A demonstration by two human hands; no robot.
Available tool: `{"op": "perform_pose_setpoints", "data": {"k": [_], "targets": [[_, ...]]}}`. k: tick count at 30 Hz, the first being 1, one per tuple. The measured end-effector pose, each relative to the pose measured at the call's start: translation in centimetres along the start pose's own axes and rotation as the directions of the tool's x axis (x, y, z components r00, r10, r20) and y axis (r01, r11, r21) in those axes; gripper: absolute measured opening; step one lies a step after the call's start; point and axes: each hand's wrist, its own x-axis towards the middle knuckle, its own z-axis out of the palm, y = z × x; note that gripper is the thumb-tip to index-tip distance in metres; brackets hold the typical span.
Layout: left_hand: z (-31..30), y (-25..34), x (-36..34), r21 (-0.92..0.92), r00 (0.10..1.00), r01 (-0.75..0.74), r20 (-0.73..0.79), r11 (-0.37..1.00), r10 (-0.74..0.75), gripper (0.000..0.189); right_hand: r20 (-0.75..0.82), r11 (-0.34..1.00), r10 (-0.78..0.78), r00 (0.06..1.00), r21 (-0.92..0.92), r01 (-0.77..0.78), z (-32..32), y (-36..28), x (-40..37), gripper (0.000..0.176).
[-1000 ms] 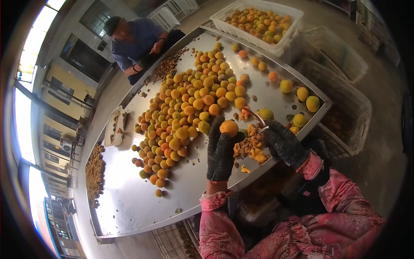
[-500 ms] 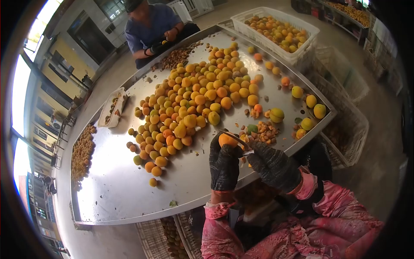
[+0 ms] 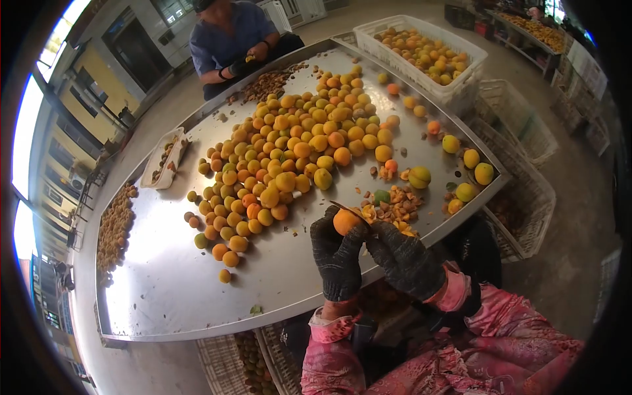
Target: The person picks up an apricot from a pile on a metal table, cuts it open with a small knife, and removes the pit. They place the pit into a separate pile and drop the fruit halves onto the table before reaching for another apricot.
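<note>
My left hand (image 3: 336, 263), in a dark knit glove, is closed around an orange apricot (image 3: 344, 222) above the table's near edge. A thin knife (image 3: 347, 209) lies across the top of this fruit, its blade pointing up and left. The knife's handle end runs into my gloved right hand (image 3: 408, 264), whose fingers are wrapped round it and hide it. Just beyond my hands sits a heap of cut apricot pieces and pits (image 3: 400, 203) with a green leaf (image 3: 382, 196) on it. A large pile of whole apricots (image 3: 289, 145) covers the middle of the table.
The metal table (image 3: 263, 289) has a raised rim. A white tray (image 3: 161, 161) stands at its left, near spread pits (image 3: 115, 230). Loose yellow-green apricots (image 3: 471, 158) lie at the right corner. A full white crate (image 3: 461, 82) stands beyond. Another person (image 3: 230, 39) works across the table.
My right hand has shifted in against the left, and the knife lies closer over the apricot. The view has moved slightly. The other person's hands have moved a little.
</note>
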Motion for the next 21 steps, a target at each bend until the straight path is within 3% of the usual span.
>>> {"op": "perform_pose_setpoints", "data": {"k": [2,4,6,7,10,11,12,13,15,16,18,19,21], "targets": [[0.1,0.2,-0.1,0.055,0.999,-0.042,-0.020,0.998,0.043,0.040,0.002,0.998,-0.012,1.000,0.057,0.011,-0.1,0.5,0.0,0.039],[-0.6,1.1,0.2,0.081,0.993,0.090,0.070,0.993,-0.096,0.046,0.001,0.993,-0.021,1.000,0.115,0.021,-0.2,1.6,-0.1,0.040],[-0.6,3.1,0.3,0.110,0.979,0.156,0.114,0.982,-0.169,0.045,0.057,0.978,-0.205,0.977,-0.016,0.206,-0.2,3.4,0.1,0.040],[-0.5,3.6,0.3,0.139,0.958,0.220,0.156,0.966,-0.240,0.044,0.057,0.979,-0.203,0.978,-0.018,0.204,-0.6,3.8,0.6,0.040],[0.2,3.2,0.3,0.116,0.983,0.119,0.126,0.986,-0.133,0.039,0.023,0.967,-0.251,0.968,0.038,0.250,-1.2,3.8,1.4,0.038],[0.7,2.7,0.1,0.116,0.983,0.117,0.127,0.986,-0.131,0.039,0.064,0.984,-0.154,0.986,0.105,0.147,-0.2,3.2,1.1,0.038],[1.4,1.8,-0.2,0.126,0.998,0.054,0.031,0.991,-0.058,0.037,0.112,0.985,-0.058,0.992,0.167,0.039,0.6,2.5,0.9,0.038],[1.8,1.0,-0.4,0.141,0.998,-0.008,-0.068,0.990,0.018,0.035,0.111,0.985,-0.062,0.992,0.167,0.042,1.1,1.7,0.9,0.038],[1.8,0.4,-0.7,0.122,0.997,0.036,-0.074,0.992,-0.027,0.035,0.036,0.895,0.241,0.970,0.379,-0.236,1.6,0.4,0.8,0.038],[1.8,0.4,-0.7,0.106,0.994,0.082,-0.075,0.991,-0.074,0.035,0.036,0.894,0.241,0.970,0.381,-0.236,1.6,0.6,0.7,0.038],[1.4,1.5,-0.4,0.146,0.996,0.084,-0.045,0.986,-0.078,0.034,-0.008,0.992,-0.020,1.000,0.123,0.021,1.5,1.5,0.4,0.039],[1.0,2.3,-0.1,0.166,0.991,0.128,0.026,0.978,-0.134,0.034,-0.007,0.992,-0.016,1.000,0.124,0.017,1.4,2.1,0.3,0.039],[1.0,2.5,0.2,0.182,0.978,0.168,0.096,0.969,-0.187,0.034,0.004,0.977,-0.207,0.978,-0.052,0.207,1.0,3.4,0.6,0.041]]}}
